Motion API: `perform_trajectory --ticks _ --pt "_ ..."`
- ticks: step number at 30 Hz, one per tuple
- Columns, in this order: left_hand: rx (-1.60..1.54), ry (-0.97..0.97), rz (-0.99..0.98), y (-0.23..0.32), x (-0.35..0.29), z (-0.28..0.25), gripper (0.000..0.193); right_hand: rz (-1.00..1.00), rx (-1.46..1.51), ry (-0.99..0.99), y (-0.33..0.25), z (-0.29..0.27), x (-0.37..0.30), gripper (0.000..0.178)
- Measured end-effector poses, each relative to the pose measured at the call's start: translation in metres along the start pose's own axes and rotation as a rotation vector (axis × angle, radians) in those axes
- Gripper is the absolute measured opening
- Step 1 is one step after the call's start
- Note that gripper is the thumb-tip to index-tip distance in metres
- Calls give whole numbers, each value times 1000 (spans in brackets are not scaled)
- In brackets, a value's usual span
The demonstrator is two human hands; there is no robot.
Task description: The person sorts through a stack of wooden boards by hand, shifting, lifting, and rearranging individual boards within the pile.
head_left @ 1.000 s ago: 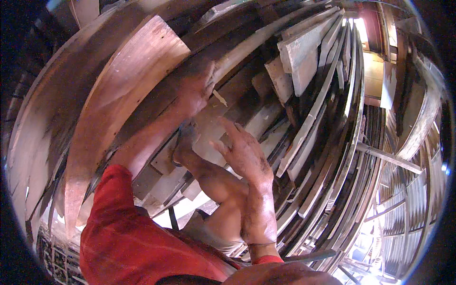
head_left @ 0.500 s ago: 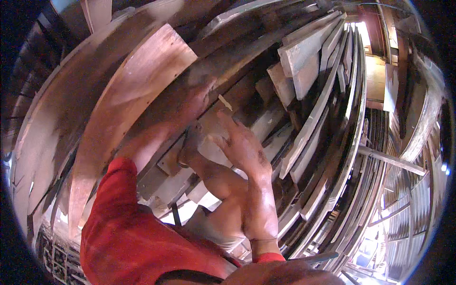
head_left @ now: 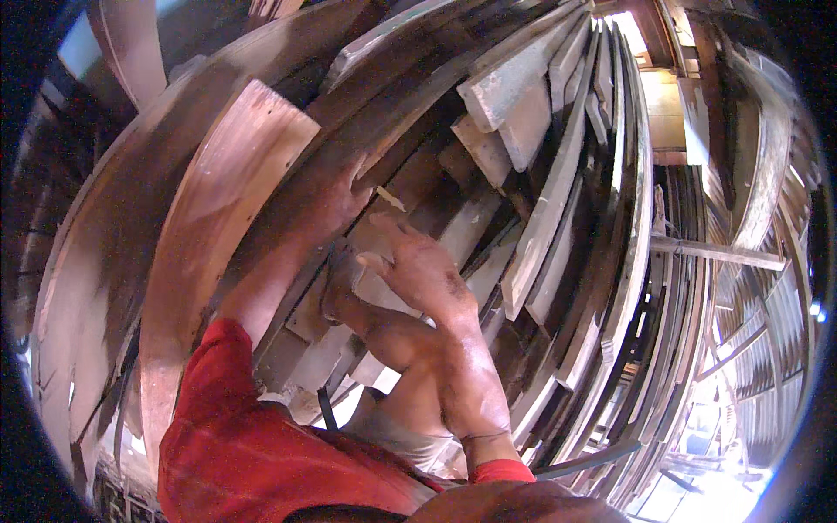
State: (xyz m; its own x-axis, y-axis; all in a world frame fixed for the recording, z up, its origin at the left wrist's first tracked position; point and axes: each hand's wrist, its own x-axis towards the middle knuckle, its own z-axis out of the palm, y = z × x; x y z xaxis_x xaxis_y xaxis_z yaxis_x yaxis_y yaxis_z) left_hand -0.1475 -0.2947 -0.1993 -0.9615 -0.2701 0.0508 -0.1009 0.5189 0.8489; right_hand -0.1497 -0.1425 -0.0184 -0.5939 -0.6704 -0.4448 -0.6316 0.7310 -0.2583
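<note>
My left hand (head_left: pixel 344 199) is at the edge of a long dark plank (head_left: pixel 397 131), its fingers appearing curled over that edge and partly hidden in shadow. Just to the right, my right hand (head_left: pixel 421 266) reaches out over the boards, fingers stretched and thumb apart. A small pale strip (head_left: pixel 391 200) lies just beyond its fingertips. Below the hands, my bare foot (head_left: pixel 338 275) is braced among the boards, with the knee bent. Under my left forearm runs a reddish-brown plank (head_left: pixel 231 166) with a square-cut end.
Stacked timber surrounds me, with short board ends (head_left: pixel 506 83) sticking out at the upper right. Long narrow boards (head_left: pixel 641 227) curve along the right. A crossbar (head_left: pixel 719 253) juts out there, near corrugated sheeting (head_left: pixel 767 349). Bright light enters at the top right.
The view has shifted, so the stacks and both hands appear further left. My hands remain at nearly the same place on the boards.
</note>
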Motion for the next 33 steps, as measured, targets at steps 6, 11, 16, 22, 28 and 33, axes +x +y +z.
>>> perform_trajectory --ticks 6,11,16,22,28,33 --pt "-110 354 -41 20 16 31 66 -43 -7 83 14 1 -9 60" --pt "-775 275 -8 98 107 9 77 25 -39 87 17 -13 -13 60" --pt "-970 -40 -258 120 198 13 58 91 30 60 32 -17 -9 58" --pt "-1048 -119 -286 122 227 46 54 67 92 84 35 -13 -26 55" --pt "-865 -41 -156 84 218 47 58 -33 130 177 16 26 -24 51" --pt "-1021 -121 -140 118 114 32 62 57 122 202 52 47 -38 43"
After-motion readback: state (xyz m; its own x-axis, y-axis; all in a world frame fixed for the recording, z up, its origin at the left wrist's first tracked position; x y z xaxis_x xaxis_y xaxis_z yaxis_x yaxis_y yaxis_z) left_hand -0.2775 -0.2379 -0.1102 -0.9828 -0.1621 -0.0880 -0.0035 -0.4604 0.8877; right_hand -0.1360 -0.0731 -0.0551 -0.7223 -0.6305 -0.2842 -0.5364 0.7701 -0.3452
